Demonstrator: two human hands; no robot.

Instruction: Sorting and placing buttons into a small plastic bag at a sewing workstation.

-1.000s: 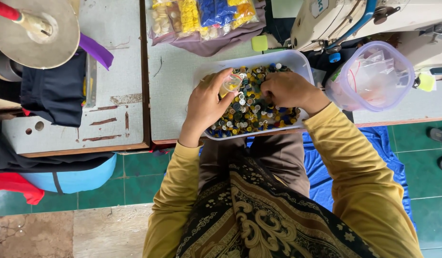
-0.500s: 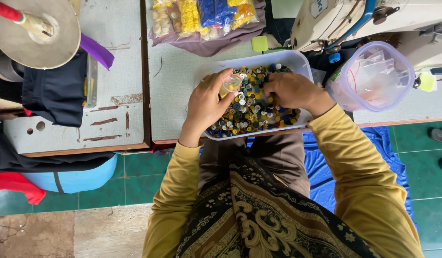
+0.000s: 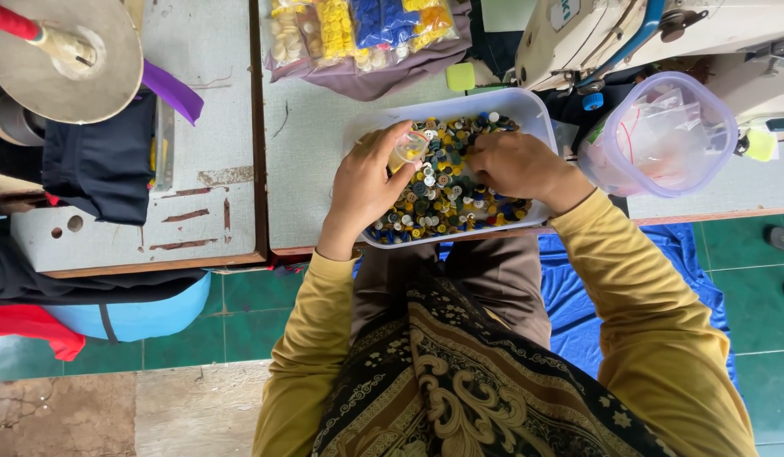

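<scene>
A shallow white rectangular plastic tray [image 3: 540,127], heaped with mixed small buttons [image 3: 447,199] in yellow, blue, white and green, is seen from above on a grey tabletop [image 3: 311,152]. The left hand [image 3: 367,182] rests over the tray's left side, its fingers closed around a small clear container [image 3: 407,151] held just above the buttons. The right hand [image 3: 515,165] lies on the heap at the tray's right half, fingers curled down into the buttons; whether one is pinched cannot be told. To sort well, the container is best kept upright and close over the tray, so that dropped buttons fall back in. One button at a time is best picked with the fingertips. Beyond the tray lie clear bags of sorted buttons [image 3: 358,30]; right of the tray stands a round clear lilac-rimmed tub [image 3: 663,135].
</scene>
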